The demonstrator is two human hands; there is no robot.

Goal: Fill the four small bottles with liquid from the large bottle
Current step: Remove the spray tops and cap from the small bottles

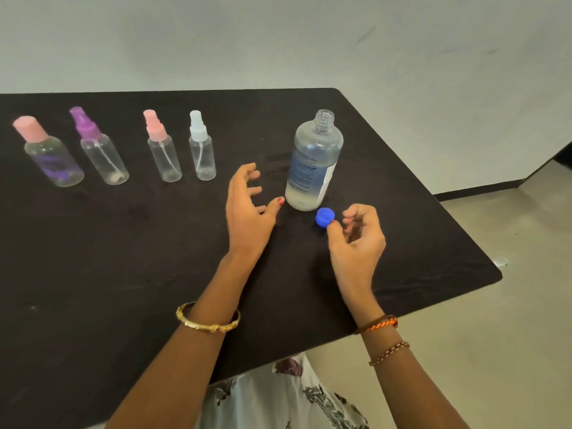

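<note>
Standing uncapped near the right end of the dark counter (93, 274), the large bottle (314, 162) held clear liquid only in its lower part, and its blue cap (325, 217) lay on the counter just in front of it. The right hand (356, 233) hovered beside the cap, its fingers (351, 213) loosely curled and holding nothing, though the thumb tip looked to be touching or nearly touching the cap. The left hand (247, 205) hung spread, fingers wide and empty, just left of the large bottle. To the left stood the four small bottles in a row: pink-capped bottle (49, 153), purple sprayer (100, 150), pink sprayer (162, 150) and white sprayer (201, 148), all closed and seemingly empty. Opening one came next, probably the white sprayer nearest the left hand. Steadying its body while unscrewing the top would keep so light a bottle from tipping, and pouring slowly would suit the narrow necks.
</note>
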